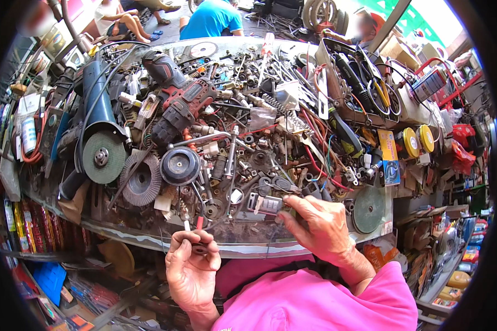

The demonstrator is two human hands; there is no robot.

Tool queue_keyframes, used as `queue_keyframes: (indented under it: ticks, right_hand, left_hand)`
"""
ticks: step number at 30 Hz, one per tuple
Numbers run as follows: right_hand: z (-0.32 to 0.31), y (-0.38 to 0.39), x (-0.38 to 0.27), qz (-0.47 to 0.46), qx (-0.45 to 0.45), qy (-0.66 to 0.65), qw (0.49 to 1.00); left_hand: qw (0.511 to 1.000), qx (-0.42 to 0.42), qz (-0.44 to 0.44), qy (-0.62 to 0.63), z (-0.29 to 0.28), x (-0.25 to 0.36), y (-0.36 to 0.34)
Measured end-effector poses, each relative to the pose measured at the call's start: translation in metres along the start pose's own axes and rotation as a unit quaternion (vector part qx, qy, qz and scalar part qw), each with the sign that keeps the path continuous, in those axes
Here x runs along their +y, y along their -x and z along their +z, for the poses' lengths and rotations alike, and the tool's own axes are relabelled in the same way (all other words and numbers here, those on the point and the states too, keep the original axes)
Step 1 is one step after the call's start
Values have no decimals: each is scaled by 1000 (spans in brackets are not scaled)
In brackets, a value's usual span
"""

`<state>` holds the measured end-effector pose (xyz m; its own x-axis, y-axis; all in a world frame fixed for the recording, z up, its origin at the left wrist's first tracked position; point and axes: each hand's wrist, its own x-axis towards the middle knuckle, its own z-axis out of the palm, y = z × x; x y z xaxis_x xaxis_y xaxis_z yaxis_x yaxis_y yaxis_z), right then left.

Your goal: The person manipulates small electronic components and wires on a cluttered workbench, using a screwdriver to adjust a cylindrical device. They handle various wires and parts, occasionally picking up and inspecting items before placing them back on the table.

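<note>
My left hand [192,270] is raised at the front edge of the cluttered workbench, palm up, with its fingers curled. Between thumb and fingers it pinches a small dark round part [200,250] that looks like a washer. Just above those fingers, a white-tipped lead [186,225] and a red-tipped one [199,223] poke over the edge. My right hand [321,227] reaches over the bench from the right. Its thumb and forefinger close on the right end of a small rectangular metal-and-grey part [266,204], which lies among loose hardware.
On the left lie a blue angle grinder [100,99], a flap disc [140,177] and a red-black cordless drill [183,105]. An open tool case [353,83] stands back right; a green disc [369,209] lies front right. A person in blue [211,19] is beyond the bench.
</note>
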<state>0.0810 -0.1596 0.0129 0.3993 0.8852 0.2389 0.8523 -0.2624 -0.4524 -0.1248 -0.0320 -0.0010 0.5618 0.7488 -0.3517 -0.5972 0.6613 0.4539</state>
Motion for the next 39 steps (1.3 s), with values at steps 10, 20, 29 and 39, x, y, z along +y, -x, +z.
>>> queue_keyframes:
  ticks: [10, 20, 29, 39]
  right_hand:
    - [-27, -61, 62, -286, -185, 131, 931]
    - [-28, -104, 96, -345, -151, 141, 916]
    - [-88, -52, 104, -313, -192, 65, 928]
    - [-86, 25, 100, -381, -78, -32, 921]
  left_hand:
    - [665, -65, 328, -668, 46, -113, -19]
    - [521, 105, 371, -761, 46, -132, -37]
    - [486, 172, 431, -741, 46, -140, -32]
    - [589, 213, 481, -613, 53, -139, -40]
